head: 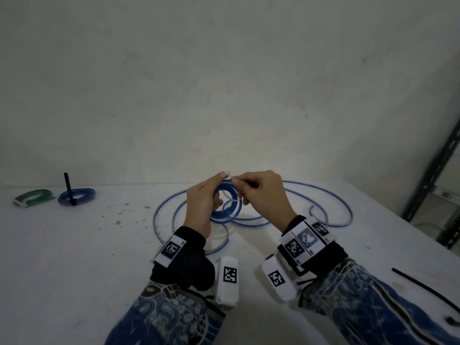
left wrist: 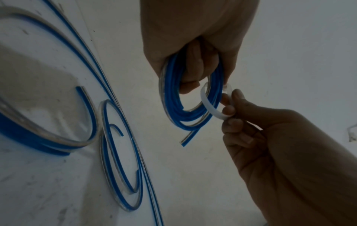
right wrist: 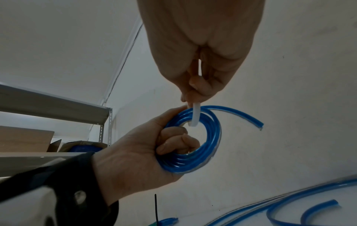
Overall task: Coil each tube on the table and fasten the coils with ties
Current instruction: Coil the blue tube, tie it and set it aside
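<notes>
My left hand (head: 202,201) grips a small coil of blue tube (head: 227,204), fingers curled through its middle (right wrist: 173,142), held above the table. A white tie (left wrist: 209,104) loops through the coil (left wrist: 173,97) and over its top (right wrist: 195,116). My right hand (head: 258,192) pinches the tie's ends just above the coil (right wrist: 199,85). More blue tube (head: 331,202) lies loose in wide loops on the white table (head: 74,245) behind and beneath my hands.
At the far left lie a green coil (head: 34,197) with a white tie and a blue coil (head: 77,196) with an upright black tie. A loose black tie (head: 428,291) lies at the right. A metal shelf frame (head: 433,180) stands beyond the table's right edge.
</notes>
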